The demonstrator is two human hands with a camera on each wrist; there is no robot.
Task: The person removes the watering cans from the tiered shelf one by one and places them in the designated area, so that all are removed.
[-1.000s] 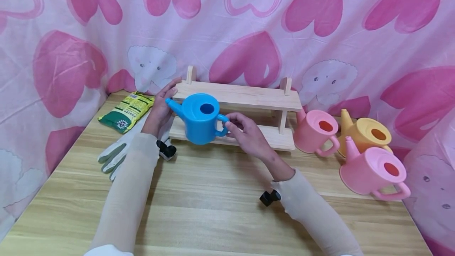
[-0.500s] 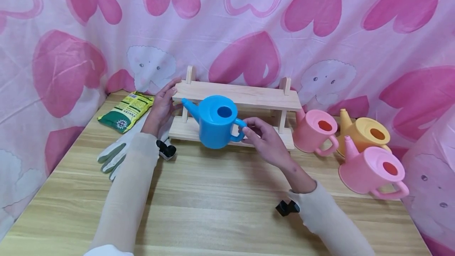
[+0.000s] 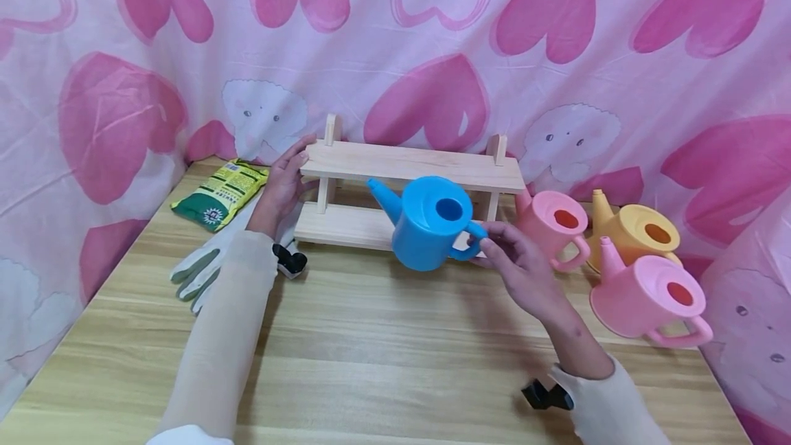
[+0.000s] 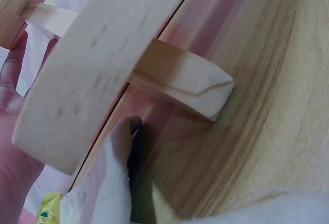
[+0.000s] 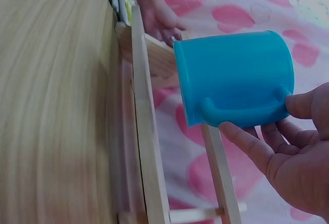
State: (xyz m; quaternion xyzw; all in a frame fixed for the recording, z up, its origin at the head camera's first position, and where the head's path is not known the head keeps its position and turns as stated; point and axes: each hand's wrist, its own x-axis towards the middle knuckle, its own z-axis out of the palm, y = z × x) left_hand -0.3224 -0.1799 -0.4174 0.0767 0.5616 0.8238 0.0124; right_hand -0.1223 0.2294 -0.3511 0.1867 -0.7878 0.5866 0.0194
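Observation:
A blue watering can [image 3: 426, 232] is held up in front of the two-tier wooden shelf [image 3: 402, 160], its spout pointing left. My right hand [image 3: 525, 273] grips the can's handle with thumb and fingers. In the right wrist view the can's handle [image 5: 247, 115] lies between the thumb and the fingers. My left hand [image 3: 284, 180] holds the left end of the shelf's upper board, thumb at the front and fingers reaching over the end. Part of that hand is hidden behind the lower board [image 4: 103, 64] in the left wrist view.
Two pink watering cans [image 3: 649, 297] and a yellow watering can [image 3: 639, 229] stand right of the shelf. White work gloves [image 3: 204, 266] and a green-yellow packet [image 3: 222, 194] lie at the left. A heart-patterned curtain [image 3: 426, 88] hangs behind the wooden table [image 3: 383, 362].
My right hand has carried the blue watering can rightward across the front of the shelf and slightly toward me. The left hand has stayed at the shelf's left end.

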